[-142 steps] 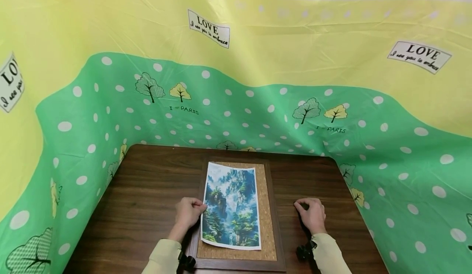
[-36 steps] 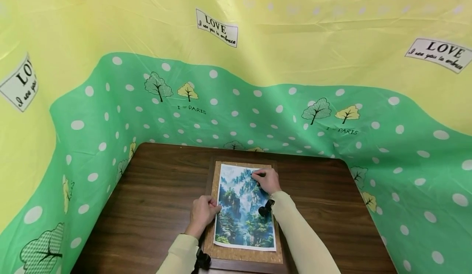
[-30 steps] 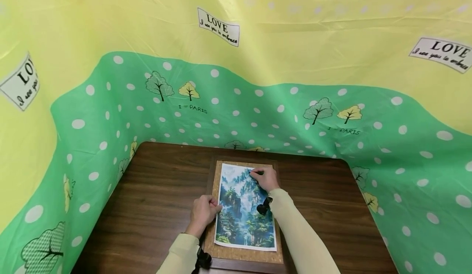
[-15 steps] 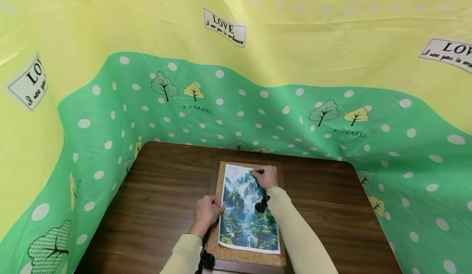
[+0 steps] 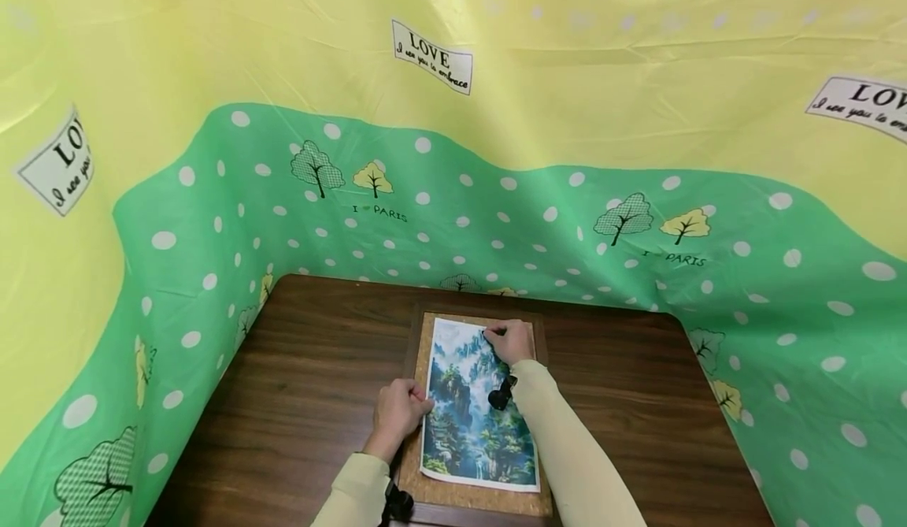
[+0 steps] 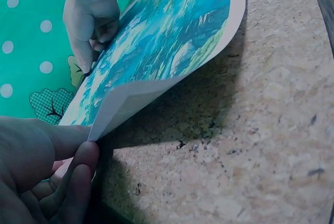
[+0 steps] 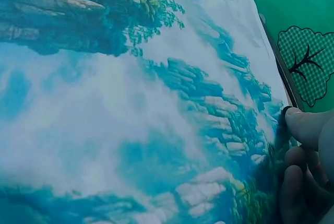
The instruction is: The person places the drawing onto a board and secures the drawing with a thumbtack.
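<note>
Landscape print (image 5: pixel 471 432) on cork board (image 5: pixel 439 490), on counter (image 5: pixel 312 354). Left hand (image 5: pixel 398 410) pinches its left edge between thumb and fingers; paper curls up off the cork beside them. Right hand (image 5: pixel 513 342) over the far end, fingers narrow, holding a small black piece (image 7: pixel 286 110) at the print. Long axis runs away from the person; peaks far, trees near.
</note>
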Motion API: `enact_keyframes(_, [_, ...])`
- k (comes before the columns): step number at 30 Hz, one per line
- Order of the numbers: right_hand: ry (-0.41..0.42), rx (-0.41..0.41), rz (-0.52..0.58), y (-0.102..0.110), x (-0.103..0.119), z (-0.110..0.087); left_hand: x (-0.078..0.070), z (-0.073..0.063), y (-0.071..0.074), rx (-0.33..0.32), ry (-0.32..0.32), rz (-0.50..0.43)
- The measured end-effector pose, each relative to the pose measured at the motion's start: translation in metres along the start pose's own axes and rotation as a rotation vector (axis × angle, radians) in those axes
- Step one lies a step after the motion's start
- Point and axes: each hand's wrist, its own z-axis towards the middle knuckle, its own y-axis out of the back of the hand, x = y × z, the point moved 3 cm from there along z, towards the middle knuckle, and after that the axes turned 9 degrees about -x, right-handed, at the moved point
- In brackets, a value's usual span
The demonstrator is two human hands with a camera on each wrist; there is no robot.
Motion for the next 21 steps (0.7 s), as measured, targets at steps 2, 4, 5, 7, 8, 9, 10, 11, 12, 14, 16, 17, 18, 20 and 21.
enact_keyframes(2, [-0.019, 0.001, 0.02, -0.0001, 0.0, 0.0005, 0.0003, 0.0, 0.0001, -0.002, -0.005, 0.001])
enact_keyframes(4, [-0.03, 0.003, 0.035, 0.0, 0.0005, 0.001, 0.0001, 0.0, 0.0004, 0.001, -0.004, -0.002])
enact_keyframes(5, [-0.033, 0.004, 0.042, 0.0, 0.0008, 0.0013, 0.0001, 0.0, 0.0004, 0.002, -0.003, -0.003])
enact_keyframes(7, [-0.037, 0.005, 0.049, 0.0, 0.0013, 0.0016, 0.0, 0.0, 0.0006, 0.004, -0.001, -0.008])
enact_keyframes(8, [-0.034, 0.006, 0.054, -0.0002, 0.0016, 0.0016, 0.0001, 0.0, 0.0006, 0.006, 0.002, -0.011])
enact_keyframes(9, [-0.033, 0.006, 0.059, -0.0002, 0.0019, 0.0018, 0.0002, 0.0, 0.0006, 0.006, 0.001, -0.012])
enact_keyframes(10, [-0.03, 0.005, 0.062, -0.0002, 0.0021, 0.002, 0.0002, 0.0001, 0.0007, 0.006, 0.0, -0.015])
enact_keyframes(11, [-0.033, 0.005, 0.067, -0.0003, 0.0022, 0.0022, 0.0002, 0.0001, 0.0007, 0.005, -0.001, -0.016])
enact_keyframes(12, [-0.037, 0.004, 0.069, -0.0004, 0.0023, 0.0023, 0.0001, 0.0001, 0.0008, 0.004, -0.002, -0.017])
enact_keyframes(14, [-0.043, 0.004, 0.076, -0.0006, 0.0023, 0.0026, -0.0003, 0.0001, 0.0009, 0.004, 0.0, -0.017])
enact_keyframes(16, [-0.056, 0.001, 0.081, -0.0012, 0.0017, 0.0029, -0.0006, -0.0001, 0.0009, 0.004, 0.002, -0.016])
enact_keyframes(17, [-0.061, -0.001, 0.084, -0.0017, 0.0014, 0.0029, -0.0008, -0.0004, 0.0009, 0.006, 0.006, -0.015])
enact_keyframes(18, [-0.062, -0.003, 0.086, -0.0023, 0.0009, 0.003, -0.001, -0.0005, 0.0009, 0.007, 0.009, -0.013])
enact_keyframes(20, [-0.063, -0.007, 0.096, -0.0036, -0.0001, 0.003, -0.0013, -0.0007, 0.0011, 0.007, 0.01, -0.013])
enact_keyframes(21, [-0.064, -0.01, 0.102, -0.004, -0.0004, 0.0028, -0.0014, -0.0007, 0.0012, 0.006, 0.01, -0.013])
